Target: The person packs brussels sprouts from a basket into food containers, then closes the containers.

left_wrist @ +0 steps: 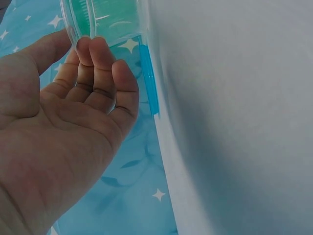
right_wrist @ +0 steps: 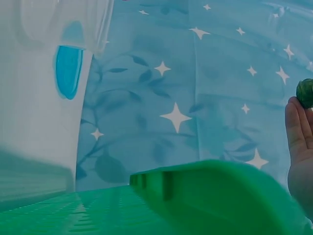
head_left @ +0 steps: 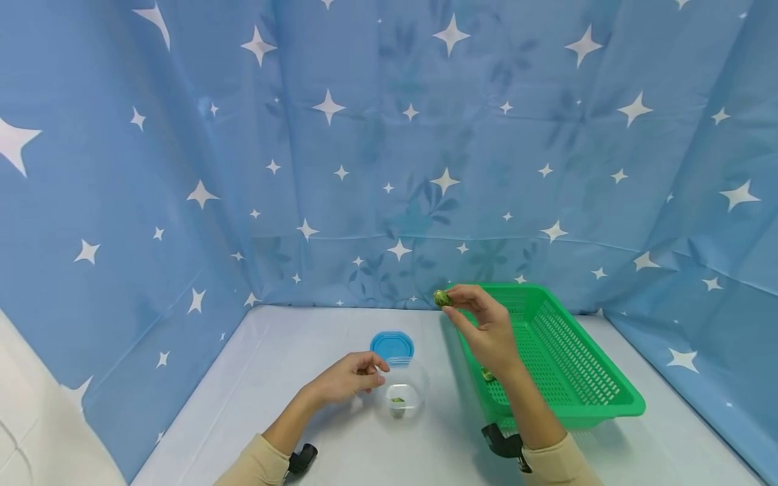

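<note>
My right hand (head_left: pixel 486 331) pinches a Brussels sprout (head_left: pixel 442 298) between thumb and fingertips, raised over the left rim of the green plastic basket (head_left: pixel 583 351). In the right wrist view the sprout (right_wrist: pixel 305 93) shows at the right edge, above the fingers. Another sprout (head_left: pixel 488 374) lies in the basket, partly hidden by the right forearm. My left hand (head_left: pixel 349 378) is beside the clear round container (head_left: pixel 416 385), its fingers loosely bent at the rim; whether they touch it is hard to tell. Inside that container sits a green piece (head_left: pixel 398 403), seemingly a sprout.
A blue round lid (head_left: pixel 392 344) lies on the white table (head_left: pixel 322 324) behind the clear container. Blue star-patterned curtains (head_left: pixel 365 148) stand at the back and both sides. Each wrist wears a black camera mount (head_left: pixel 503 442).
</note>
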A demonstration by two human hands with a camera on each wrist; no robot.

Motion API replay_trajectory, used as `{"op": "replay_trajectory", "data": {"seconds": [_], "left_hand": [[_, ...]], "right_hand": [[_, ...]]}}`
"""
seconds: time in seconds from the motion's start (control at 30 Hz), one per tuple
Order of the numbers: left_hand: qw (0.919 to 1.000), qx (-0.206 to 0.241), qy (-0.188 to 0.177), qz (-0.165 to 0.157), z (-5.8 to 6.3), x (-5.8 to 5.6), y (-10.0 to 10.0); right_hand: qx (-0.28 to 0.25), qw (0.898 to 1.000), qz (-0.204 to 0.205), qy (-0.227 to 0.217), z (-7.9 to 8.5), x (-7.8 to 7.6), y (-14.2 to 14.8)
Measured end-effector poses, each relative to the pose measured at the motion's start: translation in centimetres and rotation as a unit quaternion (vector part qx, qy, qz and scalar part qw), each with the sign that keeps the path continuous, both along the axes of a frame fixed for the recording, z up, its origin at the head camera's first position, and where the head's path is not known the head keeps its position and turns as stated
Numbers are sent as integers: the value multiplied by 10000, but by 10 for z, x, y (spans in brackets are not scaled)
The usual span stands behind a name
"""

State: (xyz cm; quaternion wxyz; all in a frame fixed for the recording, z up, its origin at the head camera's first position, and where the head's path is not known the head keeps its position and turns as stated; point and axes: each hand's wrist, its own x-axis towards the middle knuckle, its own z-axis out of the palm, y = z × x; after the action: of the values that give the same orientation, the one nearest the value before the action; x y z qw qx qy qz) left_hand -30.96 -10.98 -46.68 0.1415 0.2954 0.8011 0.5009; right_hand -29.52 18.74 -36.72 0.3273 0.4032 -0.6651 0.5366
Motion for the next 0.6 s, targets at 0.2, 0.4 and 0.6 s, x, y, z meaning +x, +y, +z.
{"op": "replay_trajectory", "data": {"seconds": [0.2, 0.4, 0.6], "left_hand": [[10000, 47, -20, 9, 2, 2, 1], [10000, 71, -5, -19, 3, 2, 1], [10000, 43, -15, -5, 2, 3, 1]], "right_hand": [[80, 9996, -27, -270, -4, -1, -2], [150, 9985, -58, -519, -10, -4, -4], [461, 9963, -96, -720, -18, -8, -5]]}}
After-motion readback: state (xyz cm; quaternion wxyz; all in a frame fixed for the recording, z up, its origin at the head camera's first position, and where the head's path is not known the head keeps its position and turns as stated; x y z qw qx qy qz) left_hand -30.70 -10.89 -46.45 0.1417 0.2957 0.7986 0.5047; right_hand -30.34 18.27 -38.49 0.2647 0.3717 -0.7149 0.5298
